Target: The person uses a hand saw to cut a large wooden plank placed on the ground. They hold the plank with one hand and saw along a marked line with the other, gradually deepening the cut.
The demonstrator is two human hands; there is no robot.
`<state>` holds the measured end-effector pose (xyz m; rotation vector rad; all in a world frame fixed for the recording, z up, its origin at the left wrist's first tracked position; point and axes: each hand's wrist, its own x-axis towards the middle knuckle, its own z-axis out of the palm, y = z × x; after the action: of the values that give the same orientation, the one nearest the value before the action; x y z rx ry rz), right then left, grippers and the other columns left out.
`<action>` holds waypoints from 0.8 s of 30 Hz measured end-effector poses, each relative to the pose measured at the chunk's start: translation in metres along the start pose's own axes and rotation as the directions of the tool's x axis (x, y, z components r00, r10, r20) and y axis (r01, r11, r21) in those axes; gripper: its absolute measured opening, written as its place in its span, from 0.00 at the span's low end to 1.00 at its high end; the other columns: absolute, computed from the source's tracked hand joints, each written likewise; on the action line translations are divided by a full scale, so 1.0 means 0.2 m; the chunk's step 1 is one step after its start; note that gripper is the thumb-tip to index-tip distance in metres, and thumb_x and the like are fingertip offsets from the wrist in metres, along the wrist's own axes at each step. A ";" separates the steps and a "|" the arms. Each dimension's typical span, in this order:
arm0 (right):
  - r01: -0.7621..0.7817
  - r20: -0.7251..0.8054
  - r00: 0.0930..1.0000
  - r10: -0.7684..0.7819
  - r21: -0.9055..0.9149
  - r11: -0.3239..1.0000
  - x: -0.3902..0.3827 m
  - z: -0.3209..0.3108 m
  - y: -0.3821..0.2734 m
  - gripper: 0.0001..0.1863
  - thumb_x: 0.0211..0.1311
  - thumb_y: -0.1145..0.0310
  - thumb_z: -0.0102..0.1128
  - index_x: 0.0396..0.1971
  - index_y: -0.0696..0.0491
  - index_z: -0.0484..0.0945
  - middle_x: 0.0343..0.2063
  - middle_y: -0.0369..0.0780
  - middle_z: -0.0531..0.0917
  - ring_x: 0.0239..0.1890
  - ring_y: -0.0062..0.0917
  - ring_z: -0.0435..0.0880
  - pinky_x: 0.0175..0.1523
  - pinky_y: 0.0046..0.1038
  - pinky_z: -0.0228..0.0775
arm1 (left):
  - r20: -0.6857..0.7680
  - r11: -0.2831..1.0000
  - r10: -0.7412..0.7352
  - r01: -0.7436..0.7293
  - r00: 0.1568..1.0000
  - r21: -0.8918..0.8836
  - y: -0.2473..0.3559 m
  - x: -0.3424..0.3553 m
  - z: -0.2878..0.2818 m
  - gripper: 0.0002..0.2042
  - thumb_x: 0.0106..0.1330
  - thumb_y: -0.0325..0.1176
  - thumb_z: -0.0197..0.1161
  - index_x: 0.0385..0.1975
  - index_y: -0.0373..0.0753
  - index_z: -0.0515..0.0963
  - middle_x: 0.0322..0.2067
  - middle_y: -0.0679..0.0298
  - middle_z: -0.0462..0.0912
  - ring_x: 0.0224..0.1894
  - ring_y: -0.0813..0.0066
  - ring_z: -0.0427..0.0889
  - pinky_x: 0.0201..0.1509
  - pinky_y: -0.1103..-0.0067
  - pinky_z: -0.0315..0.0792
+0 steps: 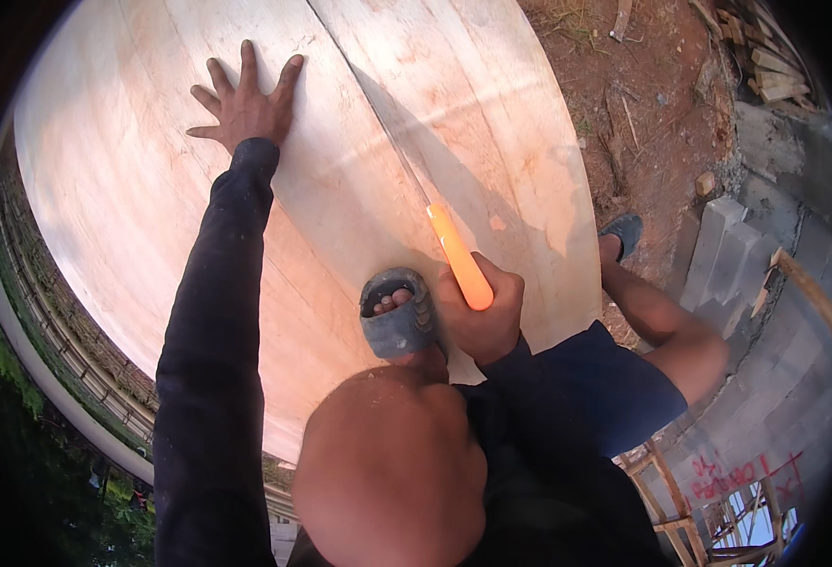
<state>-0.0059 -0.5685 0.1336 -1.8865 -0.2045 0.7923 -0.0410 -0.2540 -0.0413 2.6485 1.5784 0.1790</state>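
Note:
A large pale plywood sheet [113,170] fills much of the view. My left hand [244,106] lies flat on it at upper left, fingers spread. At centre right, my right hand [487,302] grips the orange handle [456,250] of a saw. Its thin blade [407,161] runs toward the top and casts a shadow on the wood; I cannot tell exactly where blade ends and any cut begins. A grey sandal [397,317] on my foot rests on the sheet just left of my right hand, below my bent knee [388,463].
My other foot [622,236] is at the sheet's right edge, by dirt ground [652,113]. At right are grey blocks [719,255], a block wall [785,397], scrap timber [775,71] and a wooden frame [671,501]. Greenery [28,397] shows at lower left.

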 end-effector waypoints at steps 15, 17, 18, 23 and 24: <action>0.094 -0.031 0.994 -0.103 -0.217 0.972 0.36 0.20 0.04 0.10 0.58 0.75 0.62 0.20 0.62 0.73 0.12 0.43 0.70 0.17 0.17 0.65 0.24 0.30 0.62 | 0.014 1.000 0.012 -0.012 1.000 0.025 0.04 0.02 0.02 0.47 0.55 0.84 0.40 0.74 0.66 0.56 0.76 0.54 0.47 0.77 0.37 0.38 0.66 0.26 0.34; -0.047 0.013 0.999 0.048 -0.075 0.996 0.07 0.04 -0.03 0.09 0.59 0.77 0.62 0.21 0.62 0.74 0.12 0.40 0.71 0.17 0.16 0.66 0.24 0.27 0.62 | 0.009 0.999 -0.006 0.006 1.000 0.040 -0.01 0.02 0.00 0.47 0.56 0.82 0.43 0.74 0.65 0.57 0.76 0.54 0.47 0.77 0.38 0.38 0.67 0.27 0.33; 0.038 -0.002 0.999 -0.039 -0.155 0.987 -0.08 -0.07 0.00 0.09 0.59 0.78 0.62 0.21 0.61 0.74 0.13 0.38 0.73 0.17 0.15 0.68 0.23 0.25 0.63 | 0.014 1.000 -0.007 0.007 1.000 0.019 0.02 0.01 -0.01 0.45 0.57 0.80 0.47 0.74 0.65 0.57 0.77 0.54 0.47 0.77 0.39 0.38 0.67 0.27 0.32; 0.020 0.046 0.999 -0.006 -0.307 0.952 -0.44 -0.34 -0.09 0.02 0.56 0.82 0.62 0.27 0.64 0.79 0.15 0.40 0.76 0.17 0.18 0.75 0.24 0.24 0.65 | 0.017 1.000 -0.010 0.010 1.000 0.002 0.03 0.01 -0.02 0.44 0.58 0.78 0.50 0.74 0.64 0.58 0.76 0.54 0.48 0.77 0.39 0.39 0.68 0.28 0.31; 0.006 0.032 0.999 0.001 -0.244 0.970 -0.37 -0.29 -0.06 0.02 0.56 0.82 0.61 0.27 0.65 0.79 0.15 0.40 0.75 0.17 0.16 0.74 0.25 0.24 0.65 | 0.016 1.000 -0.009 0.009 1.000 -0.004 0.05 0.01 -0.04 0.44 0.58 0.78 0.50 0.74 0.64 0.58 0.76 0.54 0.48 0.77 0.39 0.38 0.68 0.28 0.31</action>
<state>-0.0259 -0.6428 0.1901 -2.1047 -0.3371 0.8259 -0.0331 -0.2571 -0.0332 2.6330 1.5831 0.1596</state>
